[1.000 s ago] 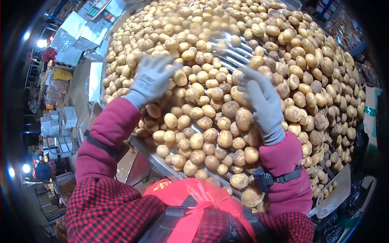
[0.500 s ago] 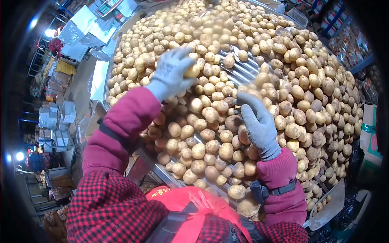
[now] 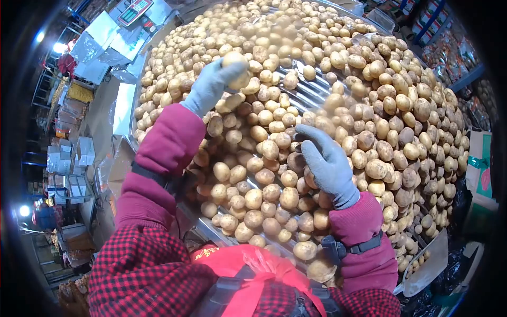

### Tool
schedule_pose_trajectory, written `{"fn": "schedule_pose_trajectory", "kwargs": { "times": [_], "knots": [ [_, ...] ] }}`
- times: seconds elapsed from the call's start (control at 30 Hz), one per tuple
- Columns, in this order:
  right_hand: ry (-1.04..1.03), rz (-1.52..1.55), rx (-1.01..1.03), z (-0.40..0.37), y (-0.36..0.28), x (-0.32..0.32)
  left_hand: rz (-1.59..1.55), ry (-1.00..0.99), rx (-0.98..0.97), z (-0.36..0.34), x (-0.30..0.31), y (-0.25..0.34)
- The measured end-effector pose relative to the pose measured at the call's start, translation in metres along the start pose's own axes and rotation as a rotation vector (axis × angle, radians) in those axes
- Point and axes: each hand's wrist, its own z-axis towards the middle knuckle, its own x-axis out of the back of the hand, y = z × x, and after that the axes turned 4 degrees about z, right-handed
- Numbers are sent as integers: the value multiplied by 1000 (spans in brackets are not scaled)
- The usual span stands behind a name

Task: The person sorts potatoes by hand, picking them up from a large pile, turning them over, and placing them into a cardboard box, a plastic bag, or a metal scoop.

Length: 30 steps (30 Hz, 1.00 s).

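Note:
A wide heap of potatoes [image 3: 391,127] covers a metal table with bare slatted metal [image 3: 311,87] showing near its middle. Over the left part of the heap, my left hand [image 3: 214,84], in a grey glove, holds a potato [image 3: 235,68] between fingers and thumb. My right hand [image 3: 327,164], also gloved, rests on the potatoes right of the middle. Its fingers are spread and curve slightly to the left, with nothing held in them.
Cardboard boxes and plastic [image 3: 100,42] stand at the upper left, beside a scale [image 3: 134,11]. A red bag [image 3: 253,261] lies against my front. A clear scoop-like tray [image 3: 430,269] sits at the lower right, and a green-taped carton [image 3: 480,164] at the right.
My left hand has moved slightly left and up, and the potato in it now shows more plainly. My right hand has shifted a little left in the view, still apart from it.

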Motion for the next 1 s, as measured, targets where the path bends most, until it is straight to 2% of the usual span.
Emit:
{"fn": "schedule_pose_trajectory", "kwargs": {
  "times": [0.03,0.07,0.17,0.27,0.33,0.37,0.4,0.47,0.57,0.6,0.7,0.73,0.8,0.83,0.87,0.93,1.0],
  "knots": [
    [2,-6,7,0,0,-1,-184,-25,-65,-14,-7,9],
    [-5,-7,6,0,0,-2,-242,18,-15,-29,-16,20],
    [14,-9,-13,-1,-2,-3,-277,-13,-43,-41,-26,17],
    [9,-4,-13,0,-4,-3,-416,102,12,-47,-31,10],
    [-11,18,-27,-2,-7,-4,-408,-264,-146,-50,-17,-3],
    [5,12,-45,-2,-7,-4,-314,-62,-71,-57,-28,-12],
    [19,8,-61,-2,-7,-5,79,139,-105,-63,-36,-12],
    [16,60,-54,-2,-7,-6,39,105,-43,-94,-51,10],
    [-11,19,-36,0,-3,-4,-74,133,-27,-115,-36,16],
    [-12,17,-16,1,-1,-4,-49,132,-8,-115,-21,0],
    [-15,8,5,1,0,-4,-137,230,81,-140,4,7],
    [-14,3,9,1,0,-4,-142,239,32,-148,17,1],
    [-41,-23,-14,1,-1,-2,-369,299,112,-178,38,3],
    [-38,0,-26,1,1,-2,-297,366,19,-185,49,-6],
    [-37,23,-38,1,3,-1,-193,483,65,-199,63,-11],
    [-67,7,-34,0,2,1,-259,591,48,-222,91,-13],
    [-45,50,-88,-1,2,0,-211,754,81,-243,137,-47]
  ]
}}
